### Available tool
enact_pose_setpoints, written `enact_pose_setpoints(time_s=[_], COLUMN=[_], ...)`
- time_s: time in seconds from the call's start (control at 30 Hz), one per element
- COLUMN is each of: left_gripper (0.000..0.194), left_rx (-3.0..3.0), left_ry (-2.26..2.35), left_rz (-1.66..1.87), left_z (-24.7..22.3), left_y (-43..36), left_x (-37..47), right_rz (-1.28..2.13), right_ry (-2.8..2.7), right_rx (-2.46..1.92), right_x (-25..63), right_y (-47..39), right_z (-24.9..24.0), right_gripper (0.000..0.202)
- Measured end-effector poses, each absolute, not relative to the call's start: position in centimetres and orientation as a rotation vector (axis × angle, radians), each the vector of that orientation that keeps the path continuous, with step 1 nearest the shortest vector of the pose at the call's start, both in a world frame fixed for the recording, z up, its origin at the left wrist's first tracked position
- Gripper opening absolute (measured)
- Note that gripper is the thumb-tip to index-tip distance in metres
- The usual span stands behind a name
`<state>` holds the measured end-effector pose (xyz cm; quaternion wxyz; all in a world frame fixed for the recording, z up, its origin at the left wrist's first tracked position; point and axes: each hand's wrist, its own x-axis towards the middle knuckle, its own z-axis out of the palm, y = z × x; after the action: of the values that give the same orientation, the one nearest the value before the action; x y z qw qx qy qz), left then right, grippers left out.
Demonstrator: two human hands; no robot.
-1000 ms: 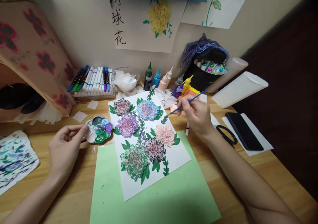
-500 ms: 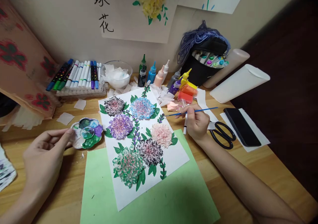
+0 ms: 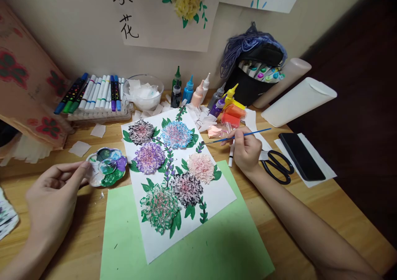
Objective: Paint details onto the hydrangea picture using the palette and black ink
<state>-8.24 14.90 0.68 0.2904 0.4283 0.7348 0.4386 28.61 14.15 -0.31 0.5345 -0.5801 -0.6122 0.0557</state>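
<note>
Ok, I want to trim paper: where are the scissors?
In the head view, the scissors lie on the table at right, between the right hand and the phone.

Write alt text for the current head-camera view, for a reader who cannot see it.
A right hand holds a blue paintbrush, its tip by a leafy sprig on a white sheet with six textured flowers; the left hand holds a paint palette. The sheet overlaps green paper on a wooden desk, with paint bottles behind.
</note>
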Motion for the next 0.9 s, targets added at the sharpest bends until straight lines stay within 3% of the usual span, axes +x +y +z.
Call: enact_pose_setpoints(time_s=[0.9], left_gripper=[0.034], left_rx=[1.149], left_ry=[1.964], left_rz=[1.161], left_z=[1.15], left_y=[14.86], left_x=[-7.87], right_rz=[0.165], right_ry=[-1.479], right_rx=[-1.342], right_x=[28.99], right_y=[14.28], right_z=[-0.68], right_gripper=[0.032])
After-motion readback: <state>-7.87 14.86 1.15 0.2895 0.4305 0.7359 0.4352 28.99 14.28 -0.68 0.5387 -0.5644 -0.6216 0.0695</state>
